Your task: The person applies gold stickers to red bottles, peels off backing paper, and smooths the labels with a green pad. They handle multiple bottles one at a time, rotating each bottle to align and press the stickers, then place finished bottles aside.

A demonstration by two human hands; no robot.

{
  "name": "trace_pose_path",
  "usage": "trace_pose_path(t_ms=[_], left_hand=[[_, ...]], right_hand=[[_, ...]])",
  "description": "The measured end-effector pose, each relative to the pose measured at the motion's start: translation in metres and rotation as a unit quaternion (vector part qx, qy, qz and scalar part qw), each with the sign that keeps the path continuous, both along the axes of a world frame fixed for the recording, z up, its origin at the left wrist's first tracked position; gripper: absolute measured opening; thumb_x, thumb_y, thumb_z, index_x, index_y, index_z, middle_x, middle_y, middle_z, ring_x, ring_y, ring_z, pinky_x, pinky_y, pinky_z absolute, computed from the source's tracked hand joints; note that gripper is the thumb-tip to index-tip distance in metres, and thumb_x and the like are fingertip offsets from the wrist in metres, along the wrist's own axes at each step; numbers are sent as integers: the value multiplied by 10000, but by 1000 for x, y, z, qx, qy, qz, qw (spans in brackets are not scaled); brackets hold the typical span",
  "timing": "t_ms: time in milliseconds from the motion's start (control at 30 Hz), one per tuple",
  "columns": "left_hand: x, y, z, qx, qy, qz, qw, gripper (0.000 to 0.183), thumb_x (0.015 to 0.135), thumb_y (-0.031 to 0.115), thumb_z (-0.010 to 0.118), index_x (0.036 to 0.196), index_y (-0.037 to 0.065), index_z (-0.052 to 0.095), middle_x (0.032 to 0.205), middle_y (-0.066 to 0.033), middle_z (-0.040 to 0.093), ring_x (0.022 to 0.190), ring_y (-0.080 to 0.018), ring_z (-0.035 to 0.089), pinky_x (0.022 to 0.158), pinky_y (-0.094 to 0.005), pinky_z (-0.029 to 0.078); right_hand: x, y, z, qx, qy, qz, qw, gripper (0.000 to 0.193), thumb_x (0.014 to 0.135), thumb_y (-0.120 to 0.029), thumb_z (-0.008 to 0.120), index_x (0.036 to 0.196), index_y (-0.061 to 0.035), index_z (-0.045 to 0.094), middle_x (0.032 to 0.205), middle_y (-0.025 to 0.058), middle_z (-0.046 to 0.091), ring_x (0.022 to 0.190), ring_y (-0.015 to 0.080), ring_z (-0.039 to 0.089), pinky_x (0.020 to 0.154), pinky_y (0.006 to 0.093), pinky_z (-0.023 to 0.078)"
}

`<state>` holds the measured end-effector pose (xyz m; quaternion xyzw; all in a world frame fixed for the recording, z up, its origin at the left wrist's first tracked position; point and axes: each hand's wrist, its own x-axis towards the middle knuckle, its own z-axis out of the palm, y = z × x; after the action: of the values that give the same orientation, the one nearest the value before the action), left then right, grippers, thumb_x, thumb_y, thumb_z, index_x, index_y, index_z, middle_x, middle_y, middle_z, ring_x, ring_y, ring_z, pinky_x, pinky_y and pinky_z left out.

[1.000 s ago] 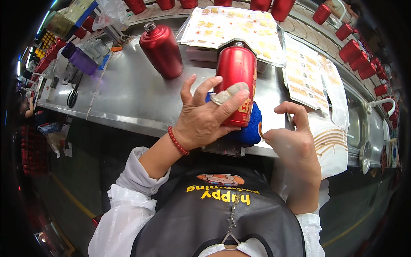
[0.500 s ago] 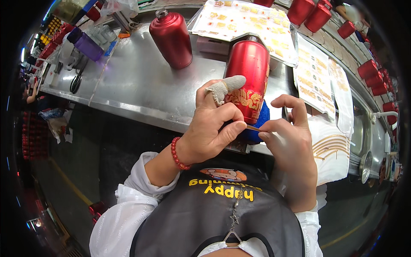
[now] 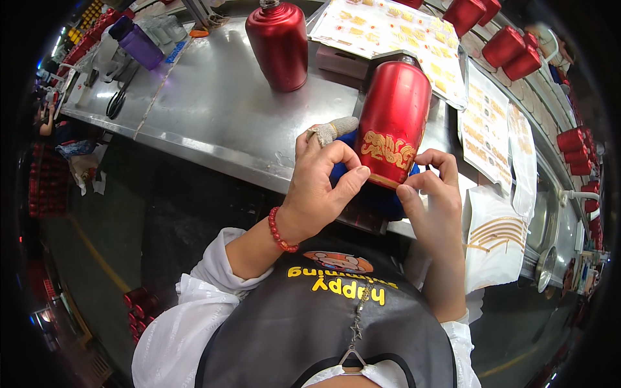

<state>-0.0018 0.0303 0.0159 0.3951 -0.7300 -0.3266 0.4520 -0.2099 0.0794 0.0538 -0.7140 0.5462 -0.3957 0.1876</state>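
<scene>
A red bottle point(image 3: 396, 107) with a gold dragon design lies tilted on a blue cloth-like pad, its neck pointing away from me. A thin gold strip point(image 3: 383, 180) runs across its lower edge. At the left end of that strip, my left hand point(image 3: 326, 181) is closed, thumb and forefinger pinched together; a grey fabric cover sits on one of its fingers. My right hand point(image 3: 436, 207) is closed at the strip's right end, its fingertips against the bottle's lower right side. The fingertips partly hide the strip's ends.
Another red bottle point(image 3: 278, 48) stands on the metal table point(image 3: 213, 97). Sheets of gold decals point(image 3: 394, 35) lie behind the held bottle, and a white sheet with curved gold strips point(image 3: 498, 239) is at right. A purple bottle point(image 3: 139, 45) and black scissors point(image 3: 116, 103) are at left.
The gold strip, held in front of the bottle's lower end before, now lies along its lower edge. The bottle appears turned, showing more of the dragon design, and my hands have drawn closer to it.
</scene>
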Motion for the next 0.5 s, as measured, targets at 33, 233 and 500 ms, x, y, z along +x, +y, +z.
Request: trace_pose_path(t_ms=[33, 233, 500], left_hand=[[0, 0, -1, -2, 5, 0, 1000, 151, 897, 208, 718, 861, 90, 632, 1065, -124, 635, 1140, -311, 489, 1111, -451, 266], [4, -1, -6, 93, 28, -2, 995, 184, 924, 247, 707, 924, 80, 628, 1034, -93, 632, 1010, -257, 501, 1033, -417, 312], [-5, -3, -15, 39, 35, 4, 999, 365, 937, 307, 721, 1157, 68, 555, 1118, -104, 575, 1065, -263, 461, 1008, -404, 352]], right_hand=[[-1, 0, -1, -3, 2, 2, 1000, 109, 850, -52, 746, 835, 9, 656, 1051, 192, 563, 1034, 295, 574, 792, 353, 489], [-2, 1, -4, 6, -16, -2, 1000, 110, 851, -52, 748, 833, 8, 658, 1076, 186, 552, 999, 266, 578, 767, 330, 493], [-7, 3, -11, 29, -54, 6, 998, 113, 865, -57, 745, 841, 12, 658, 1119, 181, 533, 983, 247, 579, 758, 319, 501]])
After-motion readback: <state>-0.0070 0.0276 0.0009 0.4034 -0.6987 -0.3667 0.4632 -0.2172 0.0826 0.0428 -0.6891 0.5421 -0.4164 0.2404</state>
